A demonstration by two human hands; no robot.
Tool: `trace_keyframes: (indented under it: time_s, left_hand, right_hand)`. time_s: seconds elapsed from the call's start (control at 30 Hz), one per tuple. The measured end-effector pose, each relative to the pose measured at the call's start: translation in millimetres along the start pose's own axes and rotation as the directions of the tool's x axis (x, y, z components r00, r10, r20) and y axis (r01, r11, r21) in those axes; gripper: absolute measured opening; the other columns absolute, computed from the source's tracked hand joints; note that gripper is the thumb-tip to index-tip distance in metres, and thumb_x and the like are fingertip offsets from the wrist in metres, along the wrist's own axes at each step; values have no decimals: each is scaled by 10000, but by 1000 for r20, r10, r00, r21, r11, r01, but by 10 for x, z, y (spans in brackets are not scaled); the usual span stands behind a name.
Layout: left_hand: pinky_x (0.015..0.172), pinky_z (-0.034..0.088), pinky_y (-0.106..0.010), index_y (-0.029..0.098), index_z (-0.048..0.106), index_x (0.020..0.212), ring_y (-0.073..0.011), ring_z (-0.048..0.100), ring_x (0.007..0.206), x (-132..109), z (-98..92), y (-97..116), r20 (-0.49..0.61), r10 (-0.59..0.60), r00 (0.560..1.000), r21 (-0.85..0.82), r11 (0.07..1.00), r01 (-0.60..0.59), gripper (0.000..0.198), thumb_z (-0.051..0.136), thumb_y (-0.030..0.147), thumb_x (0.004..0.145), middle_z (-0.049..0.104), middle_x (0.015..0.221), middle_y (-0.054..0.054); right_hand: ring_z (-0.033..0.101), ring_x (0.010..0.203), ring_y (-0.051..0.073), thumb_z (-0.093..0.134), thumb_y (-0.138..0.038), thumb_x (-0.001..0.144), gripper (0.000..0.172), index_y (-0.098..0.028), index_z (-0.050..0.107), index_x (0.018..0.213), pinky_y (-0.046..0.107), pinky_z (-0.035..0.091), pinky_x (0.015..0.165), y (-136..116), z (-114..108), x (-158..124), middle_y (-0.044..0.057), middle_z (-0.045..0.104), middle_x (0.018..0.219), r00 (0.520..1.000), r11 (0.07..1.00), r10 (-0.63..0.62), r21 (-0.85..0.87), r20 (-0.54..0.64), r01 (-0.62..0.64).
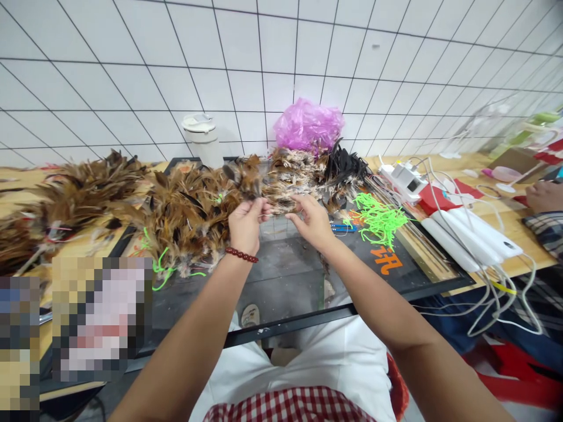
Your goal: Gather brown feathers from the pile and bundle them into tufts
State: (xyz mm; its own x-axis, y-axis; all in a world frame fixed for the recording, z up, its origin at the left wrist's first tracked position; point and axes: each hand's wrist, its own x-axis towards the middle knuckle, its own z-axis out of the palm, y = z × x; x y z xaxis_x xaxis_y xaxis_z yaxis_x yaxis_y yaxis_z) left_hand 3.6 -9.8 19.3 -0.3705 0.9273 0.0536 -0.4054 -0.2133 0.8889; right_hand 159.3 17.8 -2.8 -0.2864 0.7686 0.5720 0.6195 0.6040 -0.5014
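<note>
My left hand, with a dark red bead bracelet at the wrist, is closed in a pinch on a small bunch of brown feathers. The feathers point up and away from me and are slightly blurred. To its right, my right hand hovers palm inward, thumb and forefinger apart; nothing shows clearly between them. Beyond both hands lies a heap of pale-based feathers. Loose brown feathers are piled left of my left hand. A blue tool lies right of my right hand.
A dark glass-topped panel spans the work area. Bright green strings and black feathers lie right. Behind stand a white cup and a pink plastic bag. White cables hang at right, near another person's hand.
</note>
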Motion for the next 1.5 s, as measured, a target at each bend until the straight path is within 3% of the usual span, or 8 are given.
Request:
trace_keyframes:
  time_s: [0.17, 0.3, 0.47, 0.77, 1.17, 1.27, 1.37, 1.5]
  left_hand:
    - [464, 370, -169, 133, 642, 697, -49, 473, 479, 103, -39, 19, -165, 138, 977, 38, 990, -133, 190, 680, 319, 705, 536, 539, 34]
    - [470, 381, -161, 129, 648, 699, -51, 491, 490, 78, -37, -50, -129, 91, 987, 98, 992, -79, 171, 677, 297, 704, 557, 548, 25]
    - [485, 399, -163, 119, 668, 687, -52, 497, 487, 60, -47, -178, -54, 36, 998, 207, 978, -24, 123, 659, 239, 714, 582, 548, 15]
    - [535, 498, -230, 107, 648, 636, -123, 614, 556, 0, -49, -206, 65, -200, 978, 349, 923, 165, 113, 655, 189, 713, 657, 618, -51]
    - [393, 394, -171, 133, 601, 535, -80, 512, 395, -26, -51, -278, 233, -239, 943, 548, 833, 76, 173, 640, 132, 704, 573, 472, -18]
    - [380, 377, -179, 134, 592, 571, -76, 491, 391, -2, -68, -283, 165, -167, 972, 464, 883, 73, 147, 622, 156, 714, 559, 486, -2]
    - [403, 386, -181, 136, 597, 659, -67, 485, 415, 52, -87, -280, -8, -61, 998, 261, 963, 61, 115, 616, 222, 732, 555, 521, 17]
    - [430, 392, -178, 139, 572, 687, -59, 490, 438, 115, -101, -257, -143, -24, 989, 110, 993, 41, 173, 638, 293, 728, 548, 539, 30]
  right_hand:
    - [545, 915, 188, 574, -318, 844, 278, -178, 657, 1070, 306, 410, 834, 48, 55, -19, 75, 608, 956, 962, 995, -83, -23, 260, 92]
    - [512, 934, 191, 612, -376, 818, 357, -214, 640, 1135, 318, 378, 835, -19, 172, -40, 73, 581, 992, 931, 992, -91, -45, 354, 114]
    - [482, 953, 198, 549, -212, 836, 150, -224, 697, 858, 314, 341, 821, -131, 197, -20, 51, 582, 954, 883, 975, -133, -101, 451, 198]
    - [531, 881, 211, 388, -199, 921, 187, -157, 565, 967, 320, 301, 764, -101, 37, -5, 92, 630, 931, 937, 924, -112, -312, 331, 221]
    - [526, 992, 254, 422, -163, 878, 185, -132, 577, 974, 345, 291, 798, -57, 33, 10, 136, 637, 977, 941, 900, -131, -361, 313, 245]
    - [531, 954, 236, 399, -189, 902, 209, -145, 577, 1003, 330, 299, 799, -34, 59, -3, 116, 632, 986, 963, 927, -85, -335, 257, 171]
    - [525, 935, 219, 381, -217, 925, 249, -171, 581, 1065, 321, 299, 798, 2, 90, -4, 98, 614, 1031, 979, 940, -38, -326, 202, 103]
    - [498, 953, 226, 395, -241, 927, 284, -234, 603, 1120, 334, 286, 790, 2, 145, 73, 81, 601, 1018, 957, 908, -104, -366, 271, 202]
